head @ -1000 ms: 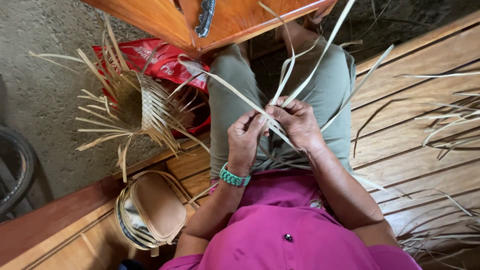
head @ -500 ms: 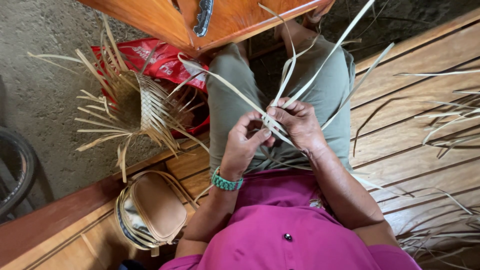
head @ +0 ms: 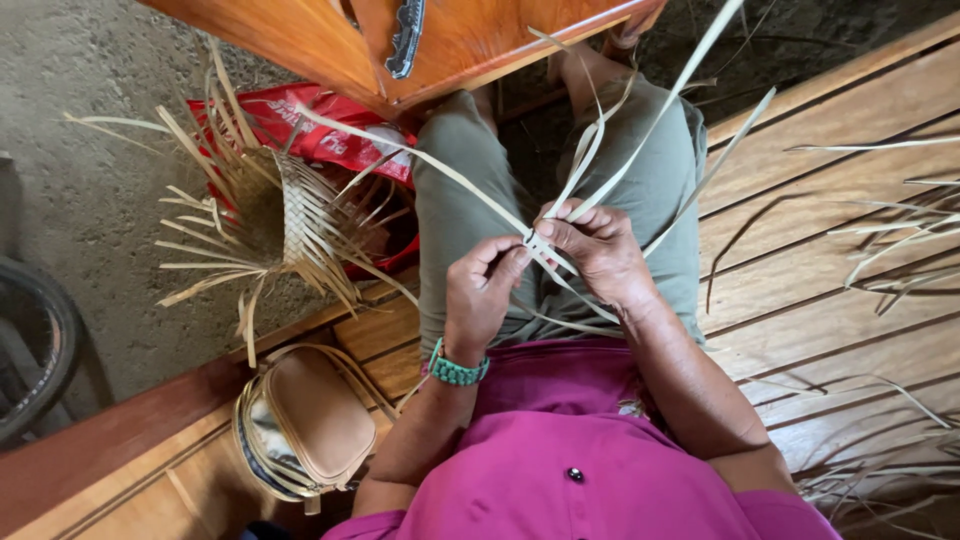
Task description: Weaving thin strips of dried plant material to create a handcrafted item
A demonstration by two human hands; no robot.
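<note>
Left hand dropped slightly; both hands' fingers pinching crossed palm strips.

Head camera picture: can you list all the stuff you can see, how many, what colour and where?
leaf strips: several, pale tan, crossed between both hands
half-woven piece: one, tan, on the ground, upper left
red bag: one, under the woven piece
small bag: one, tan, lower left on the boards
wooden boards: brown, right side
loose strips: several, pale, far right
wooden furniture: one, orange-brown, top
tyre: one, black, left edge
wristband: one, green, left wrist
left hand: pinching strips
right hand: gripping strips
</note>
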